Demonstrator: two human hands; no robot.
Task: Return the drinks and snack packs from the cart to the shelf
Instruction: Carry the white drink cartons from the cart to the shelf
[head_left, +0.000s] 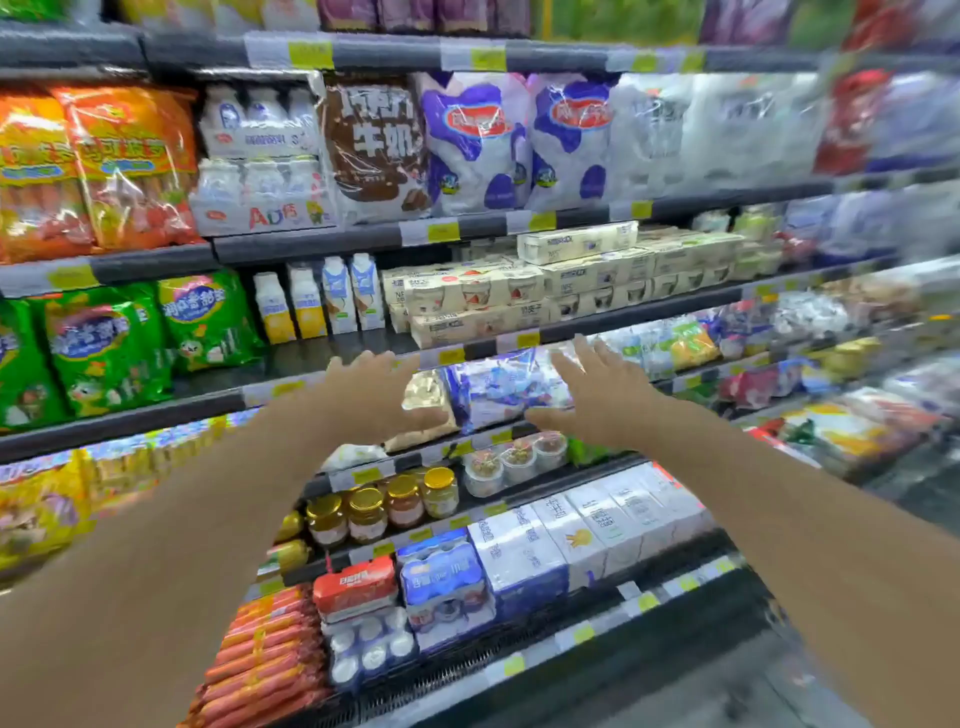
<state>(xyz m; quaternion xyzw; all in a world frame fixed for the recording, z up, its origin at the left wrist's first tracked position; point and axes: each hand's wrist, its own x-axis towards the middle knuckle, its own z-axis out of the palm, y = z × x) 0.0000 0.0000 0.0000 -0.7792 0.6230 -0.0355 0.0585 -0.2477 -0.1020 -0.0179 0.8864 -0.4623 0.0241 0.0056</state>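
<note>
A blue-and-white plastic-wrapped pack (498, 389) lies on the middle shelf (218, 400), next to a gold pack (428, 392) on its left. My left hand (371, 397) is stretched out at the left of these packs with fingers spread, its thumb over the gold pack's lower edge. On the other side, my right hand (589, 395) is spread wide too, its thumb at the blue pack's lower right corner. Neither hand closes around anything. The cart is out of view.
Above are cream yoghurt cartons (519, 301), small milk bottles (322, 304) and green snack bags (104, 338). Below stand gold-lidded jars (384, 504), white milk cases (582, 540), bottle multipacks (441, 577) and sausage packs (265, 654). The shelf front edges jut out toward me.
</note>
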